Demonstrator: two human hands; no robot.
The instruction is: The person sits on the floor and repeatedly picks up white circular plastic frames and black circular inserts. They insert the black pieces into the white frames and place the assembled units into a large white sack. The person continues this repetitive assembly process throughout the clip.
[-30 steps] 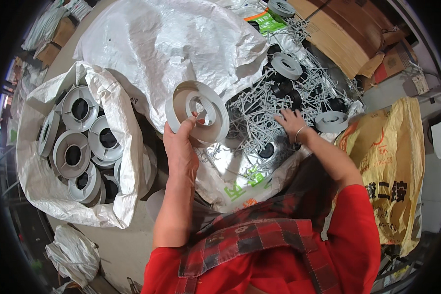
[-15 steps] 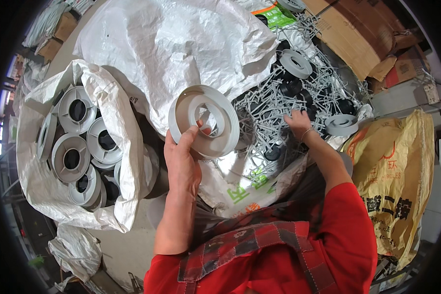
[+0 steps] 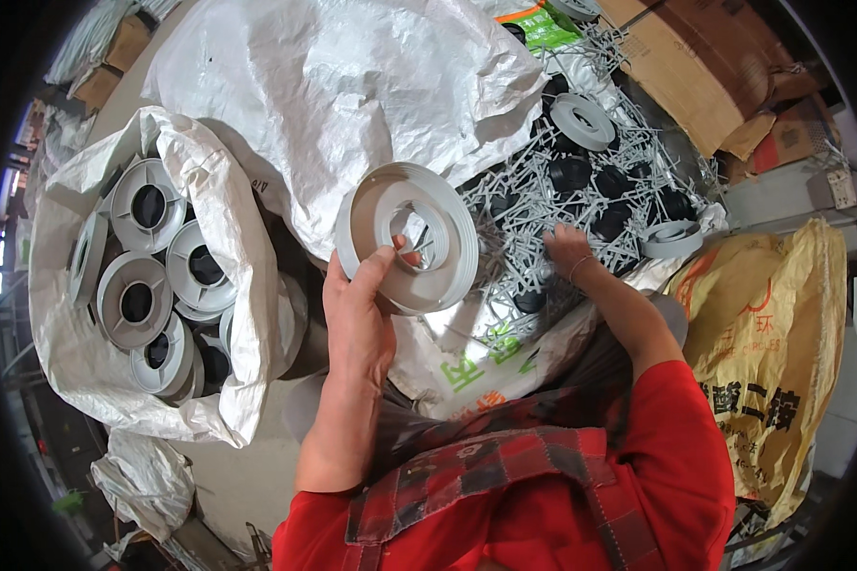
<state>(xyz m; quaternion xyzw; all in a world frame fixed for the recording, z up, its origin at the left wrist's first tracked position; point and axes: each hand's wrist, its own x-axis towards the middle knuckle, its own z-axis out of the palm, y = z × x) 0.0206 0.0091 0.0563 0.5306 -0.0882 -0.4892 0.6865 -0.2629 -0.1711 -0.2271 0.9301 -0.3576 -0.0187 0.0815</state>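
My left hand (image 3: 362, 300) is closed on the rim of a round, light grey plastic ring piece (image 3: 455, 243); it has ridged walls and a smaller inner ring with a hole, through which fingertips show. To its right, my right hand (image 3: 568, 251) reaches down into a heap of thin grey plastic pins (image 3: 514, 224). Its fingers are bent among the pins, and whatever they pinch is too small to make out. Black round caps (image 3: 569, 173) lie mixed in with the pins. Another grey ring (image 3: 582, 122) rests on the heap's far side, and one more ring (image 3: 671, 239) sits at its right edge.
On the left stands an open white woven sack (image 3: 248, 371) holding several grey rings with black centres. A large white sheet sack (image 3: 352, 86) spreads across the far middle. Cardboard boxes (image 3: 686, 76) are at the far right, with a yellow printed sack (image 3: 781, 352) nearer.
My right hand has shifted slightly left and nearer within the heap of pins. The ring in my left hand has moved a little to the right and tilted slightly.
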